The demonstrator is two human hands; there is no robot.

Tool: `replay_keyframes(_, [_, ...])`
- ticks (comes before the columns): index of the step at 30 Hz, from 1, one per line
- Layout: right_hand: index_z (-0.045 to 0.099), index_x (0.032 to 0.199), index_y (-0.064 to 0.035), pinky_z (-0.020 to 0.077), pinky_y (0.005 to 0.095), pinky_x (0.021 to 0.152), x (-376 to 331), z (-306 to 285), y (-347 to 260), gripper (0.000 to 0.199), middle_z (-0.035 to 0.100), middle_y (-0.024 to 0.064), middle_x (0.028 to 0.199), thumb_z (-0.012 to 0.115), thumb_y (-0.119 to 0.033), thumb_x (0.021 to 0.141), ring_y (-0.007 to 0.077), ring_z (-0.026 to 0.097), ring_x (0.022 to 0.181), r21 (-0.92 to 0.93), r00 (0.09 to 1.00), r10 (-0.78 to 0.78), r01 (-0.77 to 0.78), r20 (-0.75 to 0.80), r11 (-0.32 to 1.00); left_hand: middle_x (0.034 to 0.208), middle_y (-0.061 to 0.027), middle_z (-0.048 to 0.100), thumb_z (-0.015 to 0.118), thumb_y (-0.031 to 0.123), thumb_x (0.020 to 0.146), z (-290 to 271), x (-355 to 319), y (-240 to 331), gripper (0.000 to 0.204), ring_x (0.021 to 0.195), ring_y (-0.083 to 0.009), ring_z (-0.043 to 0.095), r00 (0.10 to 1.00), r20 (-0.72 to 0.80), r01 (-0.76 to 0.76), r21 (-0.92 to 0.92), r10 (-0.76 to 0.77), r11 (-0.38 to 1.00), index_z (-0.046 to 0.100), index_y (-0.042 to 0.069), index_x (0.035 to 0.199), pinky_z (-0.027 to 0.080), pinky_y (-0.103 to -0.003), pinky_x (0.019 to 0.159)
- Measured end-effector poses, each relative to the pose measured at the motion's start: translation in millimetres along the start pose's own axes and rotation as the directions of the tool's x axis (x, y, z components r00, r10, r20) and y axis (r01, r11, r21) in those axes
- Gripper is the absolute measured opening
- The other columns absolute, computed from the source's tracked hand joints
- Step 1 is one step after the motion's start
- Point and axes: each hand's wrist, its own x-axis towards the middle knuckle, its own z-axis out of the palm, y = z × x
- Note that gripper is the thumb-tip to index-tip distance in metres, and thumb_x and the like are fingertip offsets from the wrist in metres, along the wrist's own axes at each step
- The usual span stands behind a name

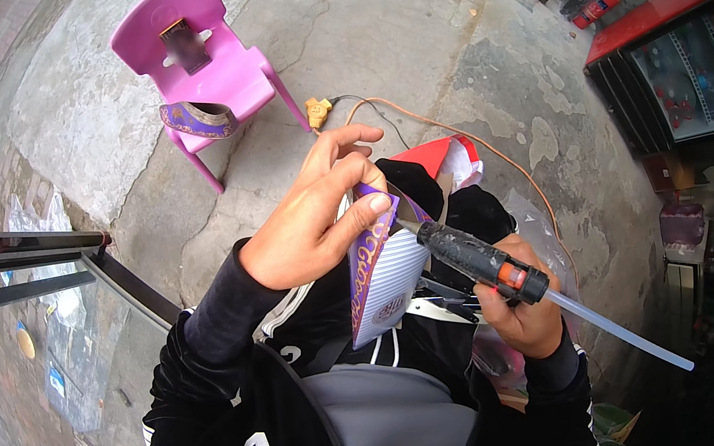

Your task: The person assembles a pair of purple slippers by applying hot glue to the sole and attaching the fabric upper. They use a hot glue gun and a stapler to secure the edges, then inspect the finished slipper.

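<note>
Card (383, 276), a folded purple-and-white piece at the frame's centre, is pinched at its top edge by the left hand (318, 216), thumb pressed against fingers, so that the seam is presented to the nozzle. A glue gun (478, 261) is gripped in the closed right hand (517, 309), its tip laid against the card's upper right edge and a clear stick trailing toward the lower right. A similar purple strip (195, 118) is left on the pink chair (206, 68) at upper left; a red cabinet (663, 64) with coloured packages is seen at right.
</note>
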Motion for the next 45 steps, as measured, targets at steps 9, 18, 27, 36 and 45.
replay_keyframes(9, [0.059, 0.101, 0.0014, 0.0523, 0.0342, 0.059, 2.1, 1.1, 0.5, 0.027, 0.061, 0.0135, 0.086, 0.074, -0.009, 0.081, 0.0279, 0.064, 0.068, 0.020, 1.000, -0.011, 0.012, -0.027, 1.000, 0.116, -0.0166, 0.052, 0.060, 0.016, 0.099, 0.0, 0.2, -0.1, 0.014, 0.140, -0.0358, 0.034, 1.000, 0.004, 0.002, -0.015, -0.002, 1.000, 0.055, 0.003, 0.097, 0.034, -0.045, 0.108])
replay_keyframes(18, [0.059, 0.102, 0.0015, 0.0527, 0.0337, 0.061, 4.6, 0.8, -0.9, 0.027, 0.062, 0.0139, 0.086, 0.075, -0.009, 0.082, 0.0279, 0.066, 0.071, 0.012, 1.000, -0.008, 0.008, -0.030, 1.000, 0.114, -0.0153, 0.052, 0.060, 0.015, 0.099, -0.8, -0.5, -0.5, 0.013, 0.141, -0.0355, 0.033, 1.000, 0.010, -0.004, -0.023, 0.004, 1.000, 0.055, 0.003, 0.098, 0.035, -0.045, 0.108])
replay_keyframes(27, [0.060, 0.125, 0.0011, 0.0577, 0.0352, 0.082, 6.7, -6.7, 6.1, 0.050, 0.068, 0.0215, 0.118, 0.079, -0.013, 0.081, 0.0306, 0.071, 0.095, -0.019, 0.999, -0.001, 0.000, -0.033, 1.000, 0.133, -0.0176, 0.044, 0.060, 0.020, 0.100, -1.8, -2.8, -3.2, 0.017, 0.133, -0.0329, 0.040, 1.000, 0.008, -0.002, -0.023, 0.002, 1.000, 0.056, 0.004, 0.101, 0.036, -0.045, 0.109])
replay_keyframes(36, [0.028, 0.154, 0.0027, 0.0385, 0.0390, 0.107, 48.3, -75.6, 143.8, 0.062, 0.043, 0.0241, 0.150, 0.054, -0.011, 0.100, 0.0325, 0.049, 0.133, -0.284, 0.852, 0.085, -0.263, -0.516, 0.922, 0.130, -0.0204, 0.046, 0.059, 0.019, 0.100, 0.1, -2.0, -1.7, 0.016, 0.138, -0.0350, 0.036, 1.000, -0.001, 0.016, -0.040, -0.016, 0.999, 0.056, 0.003, 0.099, 0.036, -0.045, 0.108])
replay_keyframes(45, [0.025, 0.157, -0.0052, 0.0409, 0.0467, 0.097, 21.2, -29.5, 276.9, 0.081, 0.058, 0.0155, 0.130, 0.062, 0.002, 0.085, 0.0341, 0.052, 0.111, -0.705, 0.830, 0.132, -0.534, -0.541, 0.467, 0.148, -0.0179, 0.038, 0.059, 0.022, 0.100, -1.9, -1.6, -2.8, 0.018, 0.132, -0.0320, 0.044, 0.994, -0.009, 0.107, 0.003, -0.107, 0.994, 0.057, 0.005, 0.098, 0.035, -0.047, 0.110])
